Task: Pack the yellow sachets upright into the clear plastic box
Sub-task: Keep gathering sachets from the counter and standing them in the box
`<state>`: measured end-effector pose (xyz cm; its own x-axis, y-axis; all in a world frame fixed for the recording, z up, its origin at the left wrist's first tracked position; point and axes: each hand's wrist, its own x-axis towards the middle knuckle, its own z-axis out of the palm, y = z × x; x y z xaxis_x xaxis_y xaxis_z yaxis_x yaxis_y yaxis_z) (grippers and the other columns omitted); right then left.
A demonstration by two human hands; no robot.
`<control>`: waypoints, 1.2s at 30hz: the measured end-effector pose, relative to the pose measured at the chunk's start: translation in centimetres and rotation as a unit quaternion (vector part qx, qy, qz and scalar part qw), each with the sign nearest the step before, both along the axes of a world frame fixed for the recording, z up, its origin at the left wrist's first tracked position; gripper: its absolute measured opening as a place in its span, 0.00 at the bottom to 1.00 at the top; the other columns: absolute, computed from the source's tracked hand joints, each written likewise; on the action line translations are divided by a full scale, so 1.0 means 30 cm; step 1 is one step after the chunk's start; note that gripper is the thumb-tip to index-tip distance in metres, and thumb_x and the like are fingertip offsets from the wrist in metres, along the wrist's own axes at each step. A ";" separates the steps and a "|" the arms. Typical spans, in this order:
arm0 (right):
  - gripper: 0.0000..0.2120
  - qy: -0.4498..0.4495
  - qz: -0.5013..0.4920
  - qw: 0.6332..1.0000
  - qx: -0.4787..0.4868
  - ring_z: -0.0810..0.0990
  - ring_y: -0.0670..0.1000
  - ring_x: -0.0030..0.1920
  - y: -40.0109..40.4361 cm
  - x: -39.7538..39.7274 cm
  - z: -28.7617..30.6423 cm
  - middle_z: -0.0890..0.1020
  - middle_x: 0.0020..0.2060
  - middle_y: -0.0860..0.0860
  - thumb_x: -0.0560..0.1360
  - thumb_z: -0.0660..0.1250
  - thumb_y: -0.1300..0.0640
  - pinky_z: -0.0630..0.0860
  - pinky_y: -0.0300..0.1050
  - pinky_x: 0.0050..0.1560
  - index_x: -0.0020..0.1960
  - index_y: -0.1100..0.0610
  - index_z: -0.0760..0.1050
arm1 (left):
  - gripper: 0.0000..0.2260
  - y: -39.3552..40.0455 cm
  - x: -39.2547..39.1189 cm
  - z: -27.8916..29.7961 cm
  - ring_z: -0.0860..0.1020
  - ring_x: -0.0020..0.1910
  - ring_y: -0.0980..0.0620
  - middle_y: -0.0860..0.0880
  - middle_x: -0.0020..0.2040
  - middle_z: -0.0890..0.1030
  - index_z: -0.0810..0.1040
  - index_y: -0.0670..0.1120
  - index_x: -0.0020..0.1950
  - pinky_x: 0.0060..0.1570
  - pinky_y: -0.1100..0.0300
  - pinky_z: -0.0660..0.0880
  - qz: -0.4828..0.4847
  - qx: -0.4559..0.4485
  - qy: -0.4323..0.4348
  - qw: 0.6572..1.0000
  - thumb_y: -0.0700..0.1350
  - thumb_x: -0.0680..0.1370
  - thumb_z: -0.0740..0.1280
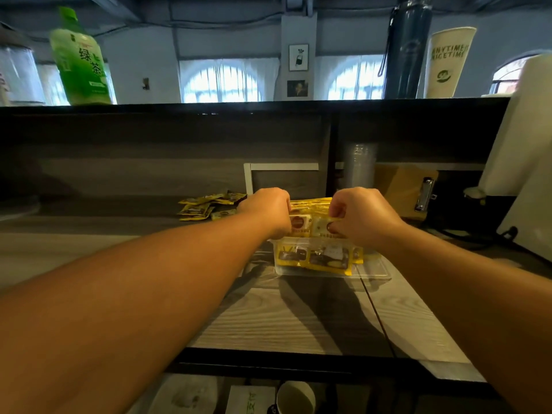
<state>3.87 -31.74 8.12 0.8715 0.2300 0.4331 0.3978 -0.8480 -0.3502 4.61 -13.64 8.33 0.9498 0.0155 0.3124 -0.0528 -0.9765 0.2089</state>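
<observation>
Head view: clear plastic box (370, 271) holds upright yellow sachets (316, 258).

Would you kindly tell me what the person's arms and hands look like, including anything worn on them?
Both forearms are bare up to the frame edge, with no sleeves in view. The left hand and right hand carry no gloves, and no watch or bracelet shows on either wrist. Rings cannot be ruled out, because the fingers are curled away from the camera.
</observation>
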 end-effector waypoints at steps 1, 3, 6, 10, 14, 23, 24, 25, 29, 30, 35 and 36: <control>0.10 0.012 0.001 1.000 -0.006 0.78 0.48 0.44 0.005 0.002 -0.004 0.79 0.44 0.46 0.72 0.75 0.59 0.81 0.45 0.45 0.45 0.47 0.77 | 0.12 0.006 0.000 -0.002 0.77 0.50 0.50 0.52 0.50 0.79 0.78 0.54 0.54 0.50 0.51 0.80 -0.007 -0.025 0.007 1.000 0.45 0.74 0.75; 0.10 0.026 -0.002 0.999 -0.018 0.78 0.47 0.43 0.013 0.004 -0.007 0.78 0.43 0.46 0.72 0.76 0.58 0.81 0.44 0.44 0.44 0.47 0.76 | 0.14 0.017 -0.008 -0.003 0.77 0.51 0.52 0.52 0.51 0.78 0.79 0.52 0.56 0.49 0.56 0.78 -0.023 -0.071 0.008 0.997 0.45 0.73 0.76; 0.10 0.029 -0.008 0.999 -0.037 0.77 0.47 0.44 0.021 0.002 0.000 0.78 0.43 0.46 0.71 0.76 0.57 0.80 0.44 0.45 0.45 0.47 0.76 | 0.16 0.031 -0.027 -0.010 0.76 0.52 0.53 0.52 0.52 0.76 0.79 0.50 0.59 0.46 0.60 0.76 -0.045 -0.135 0.003 0.990 0.45 0.73 0.77; 0.09 0.014 -0.020 0.999 -0.038 0.77 0.48 0.46 0.034 -0.016 0.025 0.78 0.47 0.47 0.72 0.76 0.56 0.78 0.42 0.44 0.50 0.49 0.79 | 0.16 0.072 -0.057 -0.023 0.77 0.53 0.52 0.51 0.54 0.78 0.77 0.50 0.62 0.48 0.59 0.77 -0.051 -0.188 -0.011 0.981 0.47 0.76 0.74; 0.07 -0.048 0.000 0.999 0.006 0.77 0.49 0.48 0.113 -0.060 0.054 0.79 0.49 0.47 0.75 0.72 0.54 0.78 0.43 0.45 0.53 0.50 0.79 | 0.15 0.155 -0.095 -0.039 0.78 0.54 0.51 0.50 0.57 0.79 0.76 0.50 0.64 0.49 0.57 0.77 -0.015 -0.218 -0.041 0.975 0.46 0.78 0.70; 0.11 -0.043 0.081 0.996 0.015 0.74 0.48 0.54 0.511 -0.126 0.007 0.77 0.52 0.47 0.78 0.66 0.59 0.73 0.40 0.51 0.58 0.49 0.78 | 0.15 0.475 -0.129 -0.125 0.78 0.55 0.48 0.49 0.61 0.78 0.76 0.54 0.64 0.52 0.50 0.79 0.090 -0.173 -0.030 0.980 0.48 0.78 0.69; 0.12 -0.027 0.078 0.997 0.012 0.74 0.48 0.56 0.553 -0.111 -0.012 0.77 0.54 0.47 0.78 0.66 0.59 0.73 0.40 0.52 0.60 0.49 0.77 | 0.15 0.511 -0.122 -0.134 0.78 0.56 0.48 0.49 0.62 0.78 0.76 0.54 0.64 0.53 0.51 0.79 0.101 -0.166 -0.023 0.981 0.48 0.77 0.69; 0.13 -0.010 0.074 0.997 0.010 0.74 0.49 0.57 0.593 -0.091 -0.033 0.77 0.55 0.47 0.78 0.65 0.60 0.74 0.41 0.52 0.61 0.49 0.77 | 0.16 0.546 -0.112 -0.142 0.78 0.57 0.47 0.48 0.62 0.77 0.77 0.53 0.64 0.54 0.51 0.78 0.111 -0.155 -0.017 0.981 0.48 0.77 0.69; 0.18 0.069 0.040 0.997 0.000 0.73 0.55 0.63 0.727 0.026 -0.110 0.77 0.60 0.51 0.77 0.65 0.61 0.76 0.50 0.59 0.66 0.51 0.73 | 0.17 0.666 -0.035 -0.182 0.77 0.59 0.46 0.48 0.65 0.76 0.75 0.53 0.67 0.56 0.50 0.77 0.132 -0.100 0.012 0.986 0.48 0.78 0.68; 0.20 0.090 0.028 0.995 -0.008 0.72 0.56 0.64 0.753 0.059 -0.122 0.76 0.61 0.52 0.77 0.65 0.61 0.75 0.53 0.61 0.68 0.51 0.72 | 0.18 0.689 -0.007 -0.191 0.76 0.60 0.46 0.48 0.66 0.75 0.74 0.53 0.68 0.58 0.48 0.77 0.133 -0.084 0.018 0.987 0.47 0.78 0.67; 0.25 0.135 -0.023 0.988 -0.072 0.66 0.61 0.70 0.839 0.233 -0.164 0.72 0.69 0.56 0.78 0.63 0.57 0.70 0.59 0.66 0.74 0.52 0.65 | 0.10 0.750 0.143 -0.188 0.75 0.57 0.44 0.45 0.64 0.75 0.73 0.49 0.61 0.57 0.46 0.74 0.115 -0.052 0.053 0.991 0.48 0.81 0.62; 0.25 0.134 -0.022 0.987 -0.082 0.63 0.61 0.72 0.852 0.260 -0.176 0.69 0.72 0.55 0.78 0.61 0.57 0.67 0.60 0.69 0.75 0.50 0.64 | 0.06 0.752 0.166 -0.192 0.75 0.54 0.44 0.44 0.61 0.76 0.72 0.48 0.55 0.55 0.47 0.74 0.114 -0.055 0.056 0.990 0.49 0.81 0.61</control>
